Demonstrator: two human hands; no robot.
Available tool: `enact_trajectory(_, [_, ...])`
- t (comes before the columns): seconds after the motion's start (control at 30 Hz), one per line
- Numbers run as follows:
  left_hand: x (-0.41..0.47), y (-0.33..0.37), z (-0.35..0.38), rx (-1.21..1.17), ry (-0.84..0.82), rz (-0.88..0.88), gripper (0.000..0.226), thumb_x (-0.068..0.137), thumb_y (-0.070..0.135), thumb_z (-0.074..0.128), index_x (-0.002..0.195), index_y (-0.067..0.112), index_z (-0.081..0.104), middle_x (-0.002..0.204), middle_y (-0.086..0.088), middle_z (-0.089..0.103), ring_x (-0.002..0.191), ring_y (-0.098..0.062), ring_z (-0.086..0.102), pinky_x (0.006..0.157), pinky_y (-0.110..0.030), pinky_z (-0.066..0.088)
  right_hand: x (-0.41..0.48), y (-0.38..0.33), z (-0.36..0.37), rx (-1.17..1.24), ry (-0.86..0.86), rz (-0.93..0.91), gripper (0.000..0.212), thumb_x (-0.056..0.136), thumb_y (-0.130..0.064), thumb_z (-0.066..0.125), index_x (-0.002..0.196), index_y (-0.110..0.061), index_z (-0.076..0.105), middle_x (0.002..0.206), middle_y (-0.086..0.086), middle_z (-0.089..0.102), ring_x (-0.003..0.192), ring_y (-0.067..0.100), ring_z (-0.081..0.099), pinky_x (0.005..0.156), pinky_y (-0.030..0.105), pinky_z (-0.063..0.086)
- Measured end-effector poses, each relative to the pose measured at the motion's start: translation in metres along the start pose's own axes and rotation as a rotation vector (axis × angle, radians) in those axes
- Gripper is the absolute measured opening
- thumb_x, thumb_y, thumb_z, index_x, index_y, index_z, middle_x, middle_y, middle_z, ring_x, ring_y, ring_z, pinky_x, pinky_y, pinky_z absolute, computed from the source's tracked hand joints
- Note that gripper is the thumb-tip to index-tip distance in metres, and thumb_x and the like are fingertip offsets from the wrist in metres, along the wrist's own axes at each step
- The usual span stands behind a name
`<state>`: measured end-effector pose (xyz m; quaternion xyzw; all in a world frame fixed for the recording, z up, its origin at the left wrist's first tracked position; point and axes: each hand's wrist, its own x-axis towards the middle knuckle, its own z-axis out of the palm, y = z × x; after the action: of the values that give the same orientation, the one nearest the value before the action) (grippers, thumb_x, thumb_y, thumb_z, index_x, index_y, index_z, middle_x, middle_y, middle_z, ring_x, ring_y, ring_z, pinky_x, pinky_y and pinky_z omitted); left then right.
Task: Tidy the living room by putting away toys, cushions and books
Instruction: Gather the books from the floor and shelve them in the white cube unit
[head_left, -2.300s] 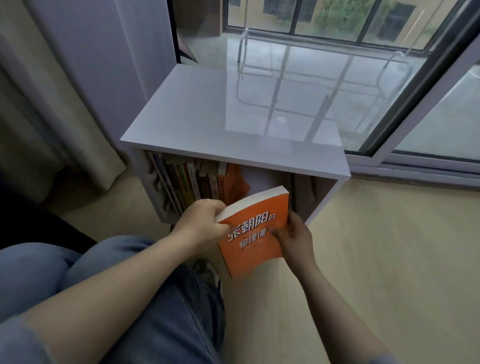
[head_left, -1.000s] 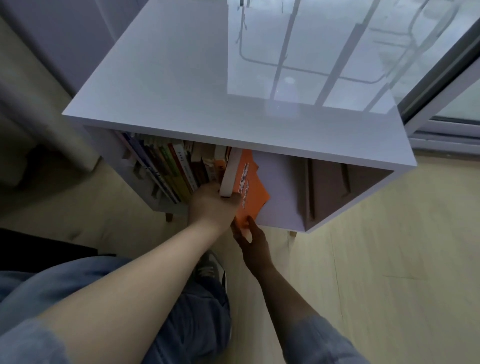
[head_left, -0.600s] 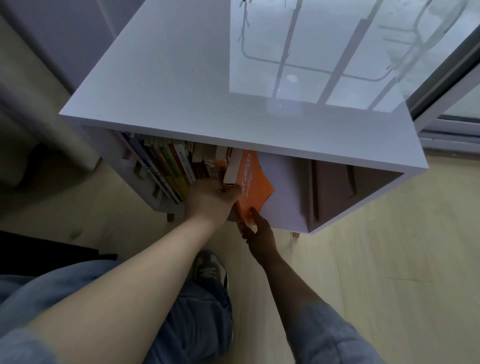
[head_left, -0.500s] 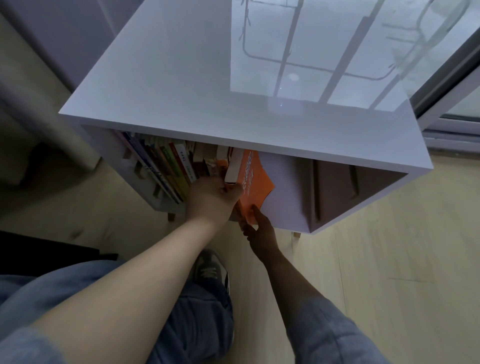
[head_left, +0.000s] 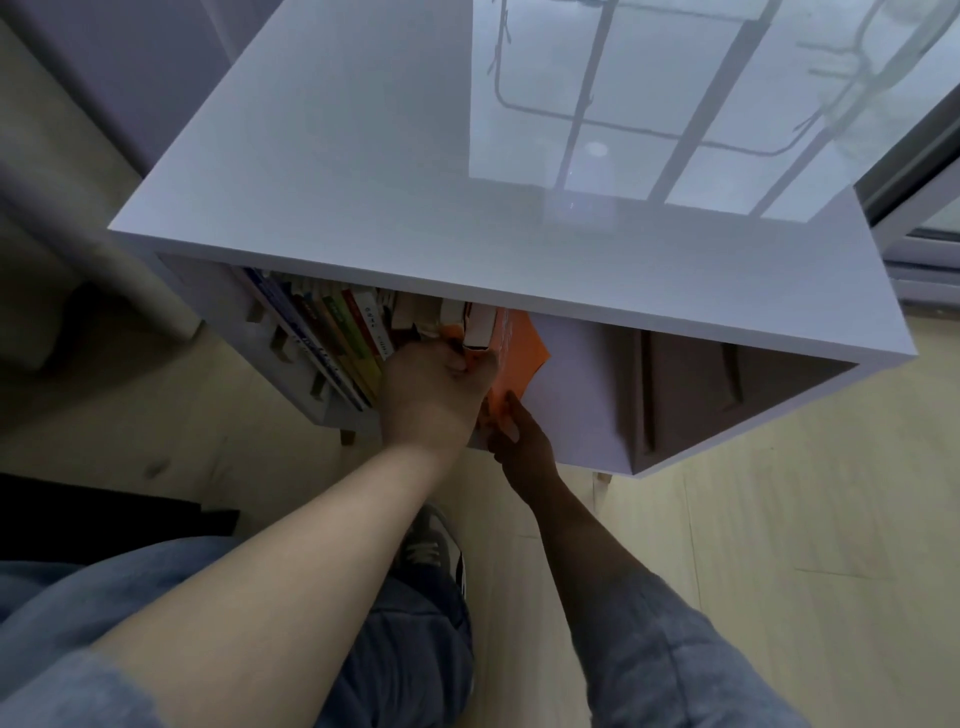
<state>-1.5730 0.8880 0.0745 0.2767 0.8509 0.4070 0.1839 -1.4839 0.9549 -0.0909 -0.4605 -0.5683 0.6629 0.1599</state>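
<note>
An orange book (head_left: 517, 353) stands upright inside the white bookcase (head_left: 467, 223), at the right end of a row of books (head_left: 337, 332). My left hand (head_left: 431, 395) grips the book's near edge, with the fingers curled round its white page block. Just to the right, my right hand (head_left: 519, 441) touches the book's lower cover with straight fingers. The book's top is hidden under the bookcase's top panel.
Right of the orange book the compartment shows bare white and brown walls (head_left: 691, 384). The bookcase stands on short legs on a pale wood floor (head_left: 779, 545). A window frame (head_left: 924, 228) is at the right, a curtain (head_left: 78, 218) at the left. My shoe (head_left: 431, 545) is below the hands.
The orange book has gone from held flat in front of the bookcase to upright inside it, and slid slightly deeper. My view has moved closer over the bookcase.
</note>
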Motion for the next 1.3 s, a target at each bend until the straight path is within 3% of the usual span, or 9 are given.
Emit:
enact_trajectory(0.2, [0.003,-0.004,-0.004,0.051,-0.025,-0.053,0.043,0.09,0.041,0.059,0.072,0.004,0.071,0.072,-0.007,0.07,0.066,-0.015,0.062,0.059,-0.017,0.04,0.006,-0.003,0.007,-0.267,-0.025,-0.002,0.057,0.1,-0.024,0.047,0.151,-0.018,0.021,0.13,0.011,0.048,0.104,0.022,0.046,0.096,0.041,0.045])
enact_trajectory(0.33, [0.003,-0.004,-0.006,0.064,-0.026,-0.08,0.031,0.09,0.037,0.061,0.078,0.011,0.073,0.075,0.001,0.067,0.06,-0.001,0.051,0.054,-0.014,0.033,0.005,-0.005,0.007,-0.277,-0.02,0.013,0.063,0.099,-0.026,0.049,0.153,-0.019,0.016,0.139,0.017,0.043,0.103,0.022,0.043,0.089,0.035,0.043])
enact_trajectory(0.43, [0.002,-0.003,-0.006,0.094,-0.046,-0.07,0.02,0.09,0.027,0.062,0.081,0.012,0.072,0.08,0.002,0.066,0.069,-0.007,0.054,0.06,-0.018,0.036,0.001,-0.008,0.007,-0.204,-0.016,0.043,0.073,0.089,-0.043,0.052,0.151,-0.022,0.02,0.129,0.013,0.047,0.1,0.022,0.043,0.086,0.035,0.041])
enact_trajectory(0.6, [-0.001,-0.005,-0.009,0.049,-0.089,-0.124,0.014,0.087,0.013,0.06,0.081,0.008,0.071,0.087,-0.006,0.071,0.082,-0.019,0.065,0.077,-0.031,0.053,-0.016,-0.02,0.0,-0.224,0.008,-0.028,0.06,0.094,-0.036,0.055,0.146,-0.02,0.033,0.131,0.01,0.054,0.099,0.019,0.048,0.088,0.037,0.046])
enact_trajectory(0.7, [-0.01,-0.005,-0.014,0.038,-0.115,-0.151,0.011,0.087,0.013,0.062,0.091,0.009,0.071,0.092,-0.004,0.07,0.087,-0.018,0.063,0.074,-0.026,0.048,-0.034,-0.026,-0.006,-0.208,0.035,-0.075,0.059,0.093,-0.026,0.06,0.146,-0.023,0.034,0.134,0.007,0.054,0.099,0.019,0.05,0.089,0.035,0.045])
enact_trajectory(0.87, [-0.032,0.006,-0.028,0.07,-0.15,-0.218,0.002,0.087,0.014,0.063,0.087,0.016,0.064,0.091,0.002,0.062,0.087,-0.015,0.057,0.075,-0.023,0.041,-0.072,-0.037,-0.02,-0.121,0.104,-0.005,0.067,0.091,-0.02,0.065,0.149,-0.018,0.031,0.148,0.006,0.041,0.131,0.029,0.044,0.108,0.05,0.04])
enact_trajectory(1.07, [-0.073,0.017,-0.051,0.002,-0.144,-0.236,0.02,0.087,0.018,0.064,0.107,0.015,0.064,0.108,-0.003,0.064,0.092,-0.017,0.055,0.078,-0.028,0.043,-0.124,-0.05,-0.037,-0.119,0.146,-0.039,0.07,0.088,-0.024,0.068,0.149,-0.019,0.033,0.145,0.009,0.045,0.125,0.024,0.051,0.102,0.041,0.047])
enact_trajectory(1.2, [-0.1,0.024,-0.068,0.007,-0.118,-0.182,0.027,0.086,0.022,0.066,0.11,0.012,0.065,0.109,-0.005,0.065,0.089,-0.016,0.054,0.076,-0.027,0.042,-0.147,-0.061,-0.042,-0.159,0.14,-0.033,0.066,0.089,-0.026,0.066,0.147,-0.022,0.035,0.141,0.009,0.049,0.117,0.024,0.056,0.087,0.029,0.051])
enact_trajectory(1.3, [-0.112,0.027,-0.076,0.01,-0.096,-0.138,0.026,0.086,0.022,0.066,0.11,0.013,0.065,0.109,-0.005,0.066,0.088,-0.014,0.054,0.075,-0.026,0.042,-0.159,-0.07,-0.039,-0.171,0.137,-0.051,0.065,0.09,-0.029,0.066,0.147,-0.024,0.035,0.14,0.007,0.05,0.116,0.023,0.057,0.087,0.03,0.051])
